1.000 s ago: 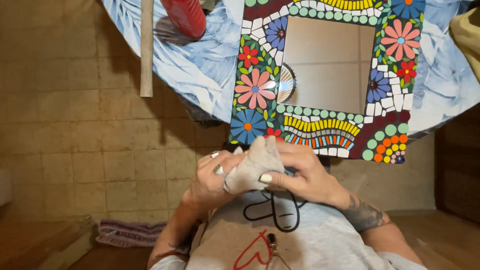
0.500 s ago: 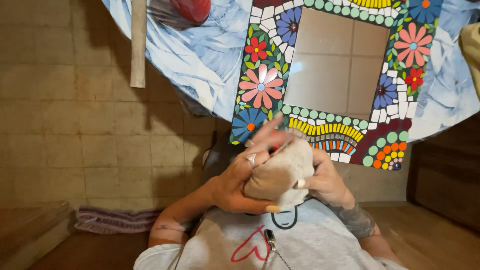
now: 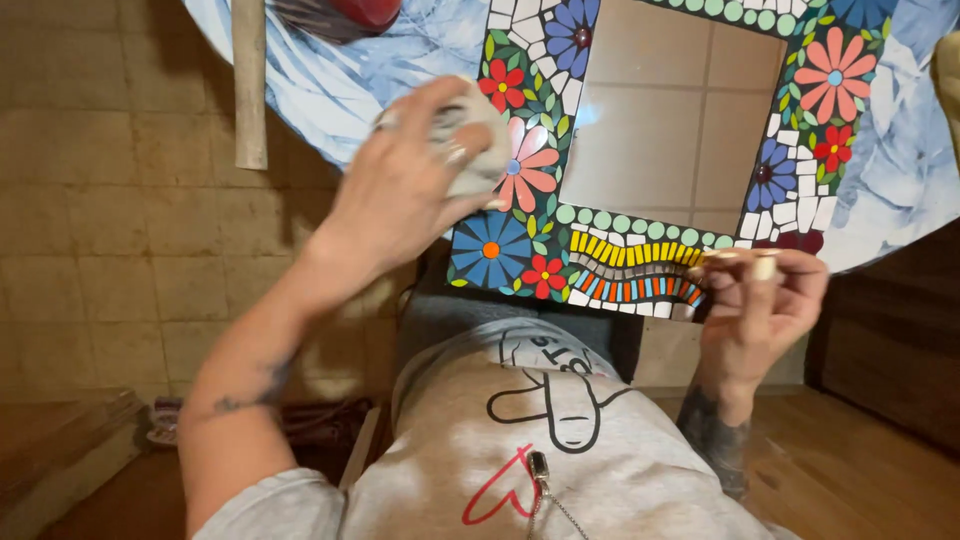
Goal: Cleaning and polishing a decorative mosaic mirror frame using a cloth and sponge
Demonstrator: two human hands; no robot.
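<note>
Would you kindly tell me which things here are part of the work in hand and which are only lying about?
In use:
- left hand
- crumpled grey cloth pressed on the frame
- square flower-mosaic mirror frame
- right hand, gripping the frame's lower edge

Lying about:
- pale wooden stick
- red object at the top
- blue-white patterned table covering

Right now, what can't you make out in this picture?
- Cloth: mostly hidden in the left hand, head view.
- Mirror frame: top cut off by the picture's edge.
- Right hand: whether its fingers pinch anything is blurred.
- Red thing: cut off at the top.
</note>
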